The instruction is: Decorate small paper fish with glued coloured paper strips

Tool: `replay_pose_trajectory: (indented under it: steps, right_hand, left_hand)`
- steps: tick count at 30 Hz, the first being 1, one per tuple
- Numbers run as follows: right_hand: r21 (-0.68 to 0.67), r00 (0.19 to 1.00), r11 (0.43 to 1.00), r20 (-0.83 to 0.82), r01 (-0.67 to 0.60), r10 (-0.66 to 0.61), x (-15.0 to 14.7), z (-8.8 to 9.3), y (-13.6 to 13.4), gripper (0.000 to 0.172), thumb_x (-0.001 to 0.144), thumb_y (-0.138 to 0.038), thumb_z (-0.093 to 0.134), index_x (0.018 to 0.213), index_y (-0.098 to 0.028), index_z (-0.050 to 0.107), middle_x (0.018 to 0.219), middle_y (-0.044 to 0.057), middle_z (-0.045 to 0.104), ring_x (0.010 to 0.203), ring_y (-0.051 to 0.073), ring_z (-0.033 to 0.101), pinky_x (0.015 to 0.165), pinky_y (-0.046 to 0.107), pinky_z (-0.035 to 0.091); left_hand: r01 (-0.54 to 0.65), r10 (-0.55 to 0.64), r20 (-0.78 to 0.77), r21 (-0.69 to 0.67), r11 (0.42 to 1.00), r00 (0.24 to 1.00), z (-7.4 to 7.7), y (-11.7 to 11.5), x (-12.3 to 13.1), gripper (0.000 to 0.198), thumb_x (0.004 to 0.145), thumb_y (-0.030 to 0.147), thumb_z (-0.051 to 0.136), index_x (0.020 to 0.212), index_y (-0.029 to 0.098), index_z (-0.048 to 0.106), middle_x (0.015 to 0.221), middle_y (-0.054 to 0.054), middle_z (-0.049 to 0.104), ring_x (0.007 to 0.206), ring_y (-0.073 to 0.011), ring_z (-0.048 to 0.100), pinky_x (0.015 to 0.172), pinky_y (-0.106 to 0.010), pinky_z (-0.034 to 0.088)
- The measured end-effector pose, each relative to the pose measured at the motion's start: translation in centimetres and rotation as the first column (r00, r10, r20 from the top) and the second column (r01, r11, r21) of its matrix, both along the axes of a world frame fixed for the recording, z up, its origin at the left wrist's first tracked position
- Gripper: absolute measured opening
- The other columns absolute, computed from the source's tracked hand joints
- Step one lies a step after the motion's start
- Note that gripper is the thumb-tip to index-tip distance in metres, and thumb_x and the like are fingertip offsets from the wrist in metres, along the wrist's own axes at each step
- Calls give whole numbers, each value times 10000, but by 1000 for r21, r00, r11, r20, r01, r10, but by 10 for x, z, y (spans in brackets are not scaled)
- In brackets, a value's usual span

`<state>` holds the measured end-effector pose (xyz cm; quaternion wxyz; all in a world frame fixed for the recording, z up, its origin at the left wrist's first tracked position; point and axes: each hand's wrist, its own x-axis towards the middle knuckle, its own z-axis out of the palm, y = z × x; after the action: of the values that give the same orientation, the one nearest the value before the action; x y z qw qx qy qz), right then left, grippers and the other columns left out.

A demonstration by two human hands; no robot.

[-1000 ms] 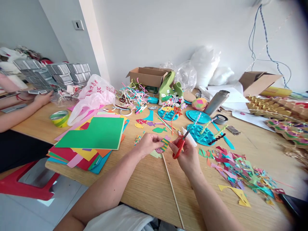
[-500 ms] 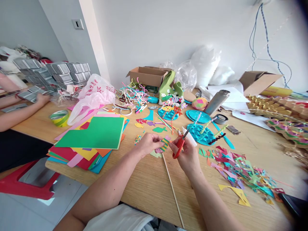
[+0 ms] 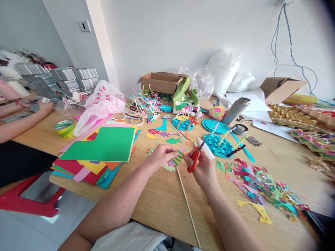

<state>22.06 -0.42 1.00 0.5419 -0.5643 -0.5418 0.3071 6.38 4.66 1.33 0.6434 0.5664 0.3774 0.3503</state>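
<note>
Between my two hands is a small green paper piece with yellow stripes (image 3: 178, 158). My left hand (image 3: 162, 157) pinches its upper left edge. The fingertips of my right hand (image 3: 202, 166) touch its right side, and the same hand holds red-handled scissors (image 3: 194, 161) with the blades pointing up and away. A pink paper fish (image 3: 171, 163) shows just beneath the striped piece. Under them a thin wooden stick (image 3: 187, 202) runs toward the table's front edge. Beyond my hands lie a green paper fish (image 3: 173, 141), a yellow one (image 3: 151, 136) and a purple one (image 3: 167, 134).
Stacked coloured paper (image 3: 104, 144) and yellow tape (image 3: 64, 128) are on the left. Paper scraps (image 3: 264, 184) cover the right. Behind stand blue plates (image 3: 218, 144), a metal bottle (image 3: 237, 111) and a cardboard box (image 3: 160, 82). Another person's hands (image 3: 43, 106) work at far left.
The striped piece has shifted slightly and shows more of its surface between my fingers. At far left, the other person's hands have moved, and a small white object now shows in them.
</note>
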Motion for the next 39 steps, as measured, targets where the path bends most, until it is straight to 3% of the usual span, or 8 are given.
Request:
replay_pose_trajectory:
  steps: [7, 17, 30, 39]
  right_hand:
    - [3, 1000, 1000, 23, 17, -17, 1, 1, 0, 311, 726, -469, 720, 739, -210, 548, 707, 0, 579, 653, 163, 525, 617, 294, 422]
    - [1, 1000, 1000, -16, 18, -18, 1, 3, 0, 348, 669, -480, 758, 713, -212, 541, 704, 8, 598, 665, 175, 555, 635, 306, 449]
    - [1, 999, 1000, -31, 16, -16, 0, 1, 2, 362, 654, -473, 764, 688, -217, 512, 649, -10, 555, 625, 164, 537, 554, 280, 437]
    - [-3, 999, 1000, -45, 7, -7, 1, -1, 1, 350, 650, -463, 780, 689, -214, 537, 676, -1, 578, 645, 177, 555, 598, 304, 448]
  left_hand:
    - [-34, 35, -20, 2, 999, 999, 1, 0, -1, 249, 702, 347, 679, 706, 99, 691, 608, -36, 635, 479, -100, 558, 494, -220, 454]
    - [-48, 48, -1, 54, 997, 999, 1, -1, 0, 239, 705, 345, 702, 707, 106, 703, 654, -31, 635, 505, -88, 551, 506, -205, 460]
    - [-28, 28, 21, -6, 1000, 999, 2, -2, 2, 301, 659, 390, 745, 714, 97, 703, 695, -59, 658, 552, -111, 583, 520, -229, 501]
    - [-26, 27, 31, -13, 1000, 999, 3, -3, 1, 286, 661, 375, 742, 723, 97, 709, 712, -59, 657, 575, -118, 583, 521, -236, 499]
